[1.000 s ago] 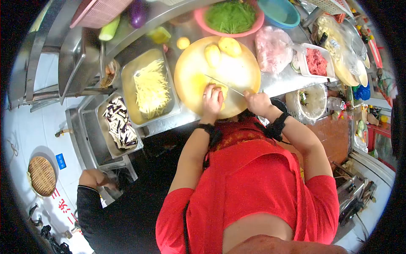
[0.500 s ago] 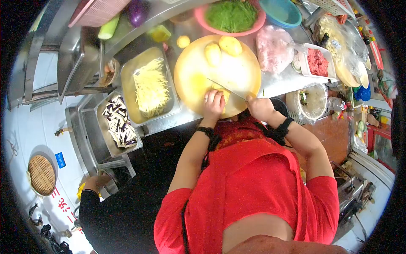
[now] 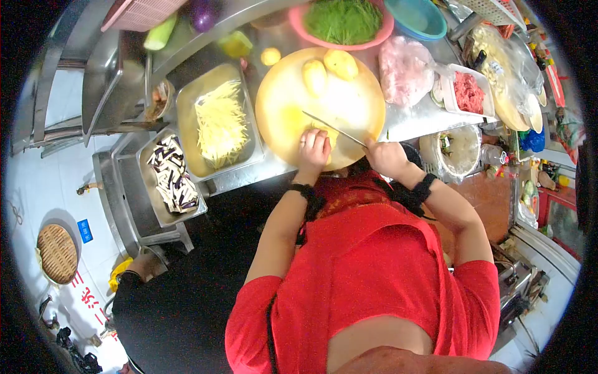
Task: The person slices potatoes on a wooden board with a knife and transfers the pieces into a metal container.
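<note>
A round chopping board (image 3: 280, 81) lies in front of me on the metal counter. My left hand (image 3: 315, 148), fingers bent together, presses on a piece of peeled potato (image 3: 331, 133) at the board's near edge. Wrapped round a knife handle is my right hand (image 3: 386, 158); the blade of the knife (image 3: 333, 128) slants up and left, against the potato beside my left fingertips. Two whole peeled potatoes (image 3: 315, 76) rest at the far side of the board. Left of the board, a metal tray (image 3: 187, 134) holds pale shredded strips (image 3: 221, 124).
A smaller tray (image 3: 152, 193) holds eggplant strips. Behind the board stand a pink basin (image 3: 301, 31) of greens and a blue bowl (image 3: 417, 19). A plastic bag (image 3: 406, 71) and a container of minced meat (image 3: 468, 92) are right. A person in black (image 3: 180, 293) is at lower left.
The knife blade has shifted slightly over the potato, while both hands stay almost in place. The arm of the person in black has moved, and that person's hand no longer shows clearly.
</note>
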The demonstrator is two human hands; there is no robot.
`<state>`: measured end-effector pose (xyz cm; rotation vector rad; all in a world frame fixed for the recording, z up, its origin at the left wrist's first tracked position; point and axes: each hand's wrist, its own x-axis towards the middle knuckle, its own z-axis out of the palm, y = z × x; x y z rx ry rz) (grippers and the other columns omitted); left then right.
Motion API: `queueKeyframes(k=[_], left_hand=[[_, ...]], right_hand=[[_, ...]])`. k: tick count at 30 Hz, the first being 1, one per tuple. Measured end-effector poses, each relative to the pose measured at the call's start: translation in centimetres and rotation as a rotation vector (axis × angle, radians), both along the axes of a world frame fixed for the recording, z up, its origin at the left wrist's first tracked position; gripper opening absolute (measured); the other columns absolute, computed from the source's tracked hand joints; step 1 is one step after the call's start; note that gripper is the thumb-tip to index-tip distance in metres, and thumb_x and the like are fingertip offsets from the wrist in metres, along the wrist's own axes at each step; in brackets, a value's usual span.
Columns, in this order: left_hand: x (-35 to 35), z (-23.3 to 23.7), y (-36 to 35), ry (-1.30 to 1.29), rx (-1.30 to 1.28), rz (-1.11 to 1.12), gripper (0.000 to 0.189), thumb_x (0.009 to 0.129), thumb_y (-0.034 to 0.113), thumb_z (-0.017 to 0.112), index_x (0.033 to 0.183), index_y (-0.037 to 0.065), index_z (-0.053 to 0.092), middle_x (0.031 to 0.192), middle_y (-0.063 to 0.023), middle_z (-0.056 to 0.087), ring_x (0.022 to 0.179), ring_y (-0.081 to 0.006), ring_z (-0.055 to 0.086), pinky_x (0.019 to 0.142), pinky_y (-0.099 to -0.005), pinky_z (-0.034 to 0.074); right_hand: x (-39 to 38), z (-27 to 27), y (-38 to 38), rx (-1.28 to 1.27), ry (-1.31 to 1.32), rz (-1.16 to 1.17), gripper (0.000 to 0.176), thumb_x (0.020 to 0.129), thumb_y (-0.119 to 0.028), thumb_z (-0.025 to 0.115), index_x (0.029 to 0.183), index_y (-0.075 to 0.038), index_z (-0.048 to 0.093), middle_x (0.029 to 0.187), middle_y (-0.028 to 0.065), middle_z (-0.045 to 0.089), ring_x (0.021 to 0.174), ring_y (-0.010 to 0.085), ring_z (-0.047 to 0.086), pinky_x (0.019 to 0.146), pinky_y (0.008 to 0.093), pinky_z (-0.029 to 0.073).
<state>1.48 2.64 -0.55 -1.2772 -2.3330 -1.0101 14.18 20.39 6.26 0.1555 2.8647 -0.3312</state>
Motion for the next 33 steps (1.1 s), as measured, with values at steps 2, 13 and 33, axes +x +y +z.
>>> queueKeyframes(k=[2,13,33], left_hand=[[-0.2,0.1,0.0,0.015,-0.012,0.004,0.017,0.076,0.006,0.062,0.092,0.002,0.058,0.093,-0.0136,0.054,0.089,-0.0321,0.053,0.081,-0.0407,0.044],[-0.9,0.0,0.3,0.028,-0.002,-0.004,0.018,0.076,0.007,0.062,0.094,0.002,0.058,0.095,-0.014,0.053,0.09,-0.0332,0.053,0.082,-0.0413,0.043],[-0.2,-0.2,-0.1,0.053,-0.005,0.021,0.018,0.075,0.007,0.064,0.091,0.002,0.056,0.093,-0.0138,0.055,0.088,-0.0332,0.054,0.08,-0.0401,0.045]], right_hand=[[0.1,-0.4,-0.3,-0.022,0.008,-0.024,0.02,0.089,-0.023,0.044,0.089,-0.004,0.05,0.059,0.0128,0.061,0.053,0.03,0.062,0.049,0.0425,0.049],[-0.5,-0.5,0.7,-0.042,-0.005,-0.032,0.025,0.09,-0.027,0.044,0.091,-0.004,0.051,0.062,0.0154,0.061,0.055,0.0321,0.062,0.051,0.0437,0.049],[-0.3,0.2,1.0,-0.039,-0.019,-0.012,0.029,0.089,-0.03,0.046,0.081,-0.004,0.057,0.061,0.0161,0.061,0.055,0.0322,0.062,0.051,0.0437,0.05]])
